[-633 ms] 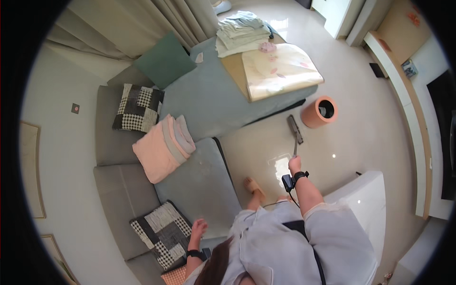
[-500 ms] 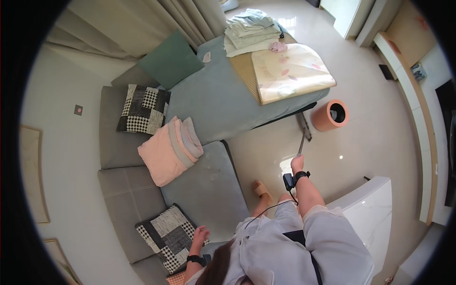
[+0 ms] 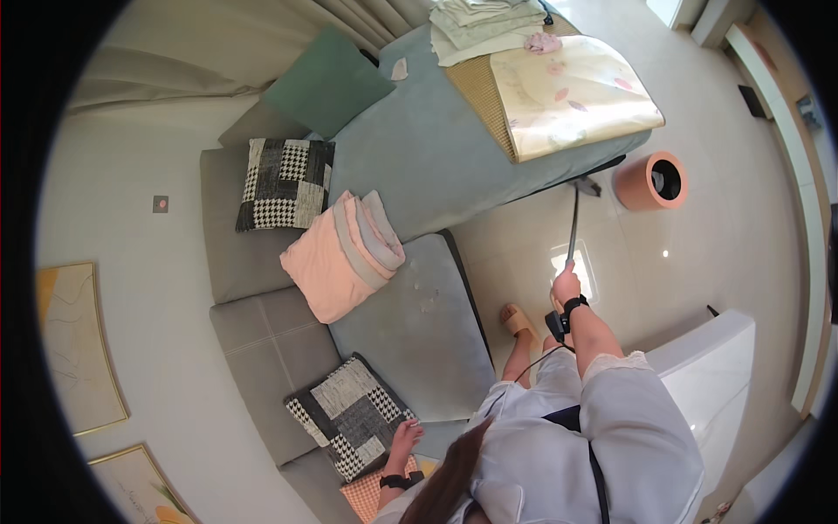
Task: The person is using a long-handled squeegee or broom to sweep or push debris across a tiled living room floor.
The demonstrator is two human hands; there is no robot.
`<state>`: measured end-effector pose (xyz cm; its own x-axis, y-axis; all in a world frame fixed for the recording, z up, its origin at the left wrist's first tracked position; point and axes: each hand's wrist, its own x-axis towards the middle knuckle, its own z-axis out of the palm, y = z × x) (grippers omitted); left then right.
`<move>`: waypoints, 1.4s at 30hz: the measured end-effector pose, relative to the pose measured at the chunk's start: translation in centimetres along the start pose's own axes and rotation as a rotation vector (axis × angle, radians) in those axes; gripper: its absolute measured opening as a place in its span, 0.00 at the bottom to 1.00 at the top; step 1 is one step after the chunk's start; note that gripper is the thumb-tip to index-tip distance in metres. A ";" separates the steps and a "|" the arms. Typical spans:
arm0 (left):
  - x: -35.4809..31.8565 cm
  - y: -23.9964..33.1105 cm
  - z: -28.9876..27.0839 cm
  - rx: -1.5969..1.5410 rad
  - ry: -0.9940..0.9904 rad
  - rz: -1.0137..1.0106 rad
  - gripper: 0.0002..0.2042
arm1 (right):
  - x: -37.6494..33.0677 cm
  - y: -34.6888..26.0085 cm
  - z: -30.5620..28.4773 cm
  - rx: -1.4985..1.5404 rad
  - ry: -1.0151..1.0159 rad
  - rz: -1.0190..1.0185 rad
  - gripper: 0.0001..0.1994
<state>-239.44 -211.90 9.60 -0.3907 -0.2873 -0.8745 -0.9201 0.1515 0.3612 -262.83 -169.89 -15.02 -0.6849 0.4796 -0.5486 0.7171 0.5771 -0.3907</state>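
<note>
Glossy pale floor (image 3: 524, 253) runs beside a grey sectional sofa (image 3: 410, 332). Right hand (image 3: 566, 286) has its fingers clamped on a long-handled mop (image 3: 573, 223), whose head lies on the floor at the sofa's edge, near a round orange bin (image 3: 649, 181). Left hand (image 3: 405, 434) rests, fingers apart, on a black-and-white patchwork cushion (image 3: 351, 415). Folded pink blankets (image 3: 342, 255) lie on the sofa.

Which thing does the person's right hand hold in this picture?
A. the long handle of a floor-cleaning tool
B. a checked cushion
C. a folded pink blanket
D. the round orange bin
A: the right hand is closed on the long handle, whose head reaches under the sofa edge beside the orange bin.
</note>
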 end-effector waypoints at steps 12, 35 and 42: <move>0.0 3.3 5.3 -0.004 -0.025 0.015 0.14 | -6.0 5.4 -5.2 -0.431 -0.473 -0.541 0.19; -1.4 -0.1 8.2 -0.222 0.043 0.051 0.14 | -0.3 0.5 -11.7 -0.274 -0.300 -0.474 0.12; -3.3 -3.2 9.1 -0.372 0.074 -0.018 0.14 | -5.0 -3.0 -13.9 -0.531 -0.698 -0.467 0.16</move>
<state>-234.94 -202.81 8.32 -0.3631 -0.3561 -0.8610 -0.8691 -0.2036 0.4508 -263.36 -164.84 -0.78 -0.5323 -0.2695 -0.8025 0.1268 0.9119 -0.3904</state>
